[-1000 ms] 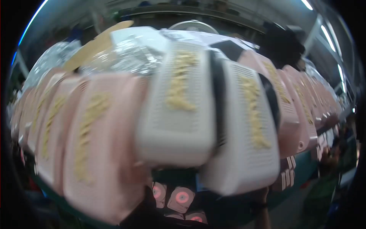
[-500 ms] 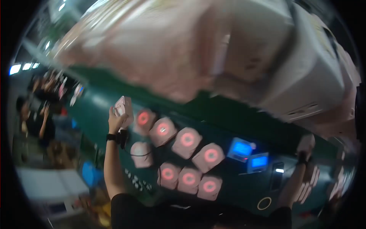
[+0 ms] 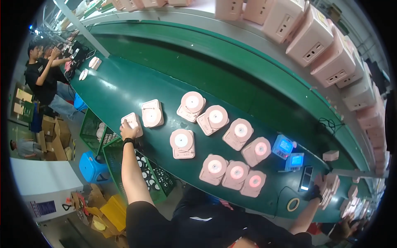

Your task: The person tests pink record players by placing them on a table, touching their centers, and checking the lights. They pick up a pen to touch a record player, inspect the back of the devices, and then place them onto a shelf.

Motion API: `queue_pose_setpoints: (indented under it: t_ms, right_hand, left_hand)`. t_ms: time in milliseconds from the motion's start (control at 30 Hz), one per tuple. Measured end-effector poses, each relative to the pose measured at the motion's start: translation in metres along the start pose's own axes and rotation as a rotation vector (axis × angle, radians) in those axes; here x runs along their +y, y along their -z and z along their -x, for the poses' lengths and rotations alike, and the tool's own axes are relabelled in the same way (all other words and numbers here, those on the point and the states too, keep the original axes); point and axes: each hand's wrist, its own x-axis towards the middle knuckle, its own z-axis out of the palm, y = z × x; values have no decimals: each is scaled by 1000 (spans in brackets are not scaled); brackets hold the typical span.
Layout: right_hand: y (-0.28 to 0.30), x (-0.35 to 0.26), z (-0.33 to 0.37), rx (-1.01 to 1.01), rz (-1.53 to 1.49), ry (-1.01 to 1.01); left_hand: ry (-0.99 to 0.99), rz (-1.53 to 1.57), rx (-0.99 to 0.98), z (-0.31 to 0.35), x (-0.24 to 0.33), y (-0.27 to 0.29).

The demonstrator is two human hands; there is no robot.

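My left hand (image 3: 129,131) is closed around the edge of a pink toy-like record player (image 3: 135,120) at the table's near left edge. Beside it lies another pink record player (image 3: 152,113) with a white disc centre. My right hand (image 3: 317,184) reaches to a row of stacked pink units (image 3: 329,191) on the right; its fingers are blurred, so its grip is unclear. Several more record players, such as one at the middle (image 3: 182,143) and one farther right (image 3: 256,151), lie in rows with pale or reddish ring lights.
Two small blue-screen devices (image 3: 284,146), a phone (image 3: 305,178) and a tape roll (image 3: 292,204) lie right of centre. Pink housings (image 3: 311,39) line a shelf above the green belt (image 3: 231,70). Green crates (image 3: 113,155) and a blue stool (image 3: 93,166) stand below left. People sit far left.
My left hand has lowered its record player from a raised, upright pose to the tabletop. My right hand has moved nearer to the stacked units. The view has shifted, showing more belt and shelf.
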Motion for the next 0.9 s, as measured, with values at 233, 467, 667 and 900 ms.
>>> queue_pose_setpoints:
  t_ms: [233,467,667,900]
  right_hand:
    - [49,213,223,145,17,25]
    - [-46,288,356,33,-33,87]
    - [-118,281,426,-30,117,225]
    - [-143,292,468,-35,110,153]
  left_hand:
    - [-76,108,-263,-34,82,-7]
    - [104,-29,-130,-1,141,-6]
    - [73,-83,-179,2,156,-43]
    - [-164,-106,-358,-51,150,-80]
